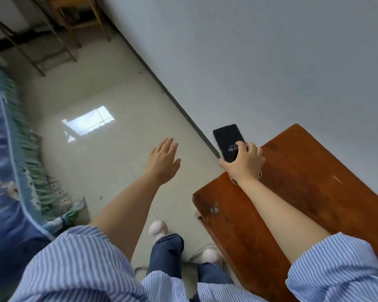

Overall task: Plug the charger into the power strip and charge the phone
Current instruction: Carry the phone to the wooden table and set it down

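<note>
Above the brown table [303, 182], phone [226, 140] gripped in right hand [246, 164] fingers [242, 147]; left hand [163, 162] splayed, empty.

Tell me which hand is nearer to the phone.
Right. The right hand grips the phone at its lower end; the left hand hovers open, apart, over the floor.

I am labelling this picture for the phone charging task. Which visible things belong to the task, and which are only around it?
Belong to the task:
- phone, screen lit, gripped by the right hand
- left hand, open and holding nothing
- No charger or power strip can be made out.

Only around:
- wooden table
- patterned bed cover
- wooden furniture by the far wall
</note>
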`<state>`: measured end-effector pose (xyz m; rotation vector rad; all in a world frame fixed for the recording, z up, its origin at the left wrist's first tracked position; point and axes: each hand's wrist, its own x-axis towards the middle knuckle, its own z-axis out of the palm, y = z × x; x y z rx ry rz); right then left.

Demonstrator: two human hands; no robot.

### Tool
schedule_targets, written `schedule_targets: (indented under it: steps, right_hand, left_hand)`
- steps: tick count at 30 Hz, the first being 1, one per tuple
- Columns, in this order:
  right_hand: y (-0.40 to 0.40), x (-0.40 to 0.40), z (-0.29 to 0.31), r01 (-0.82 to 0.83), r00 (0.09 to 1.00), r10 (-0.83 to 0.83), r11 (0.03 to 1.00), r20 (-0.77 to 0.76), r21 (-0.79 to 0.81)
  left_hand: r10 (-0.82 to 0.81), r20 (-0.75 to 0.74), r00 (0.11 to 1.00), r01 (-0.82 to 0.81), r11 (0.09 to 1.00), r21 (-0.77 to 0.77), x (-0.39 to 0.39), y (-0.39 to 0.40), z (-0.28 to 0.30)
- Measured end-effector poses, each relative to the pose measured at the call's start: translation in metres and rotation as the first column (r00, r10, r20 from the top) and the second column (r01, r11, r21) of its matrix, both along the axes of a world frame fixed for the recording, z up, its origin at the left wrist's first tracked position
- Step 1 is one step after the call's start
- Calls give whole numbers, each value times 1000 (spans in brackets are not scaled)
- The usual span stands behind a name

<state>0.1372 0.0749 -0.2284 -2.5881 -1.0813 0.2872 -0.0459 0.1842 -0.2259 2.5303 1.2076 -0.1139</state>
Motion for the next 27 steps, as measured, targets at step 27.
schedule_targets:
  steps: [27]
  right_hand:
    - [706, -293, 100, -472, 880, 469, 840, 77, 268]
  left_hand:
    - [529, -95, 843, -473, 814, 336, -336, 599, 93]
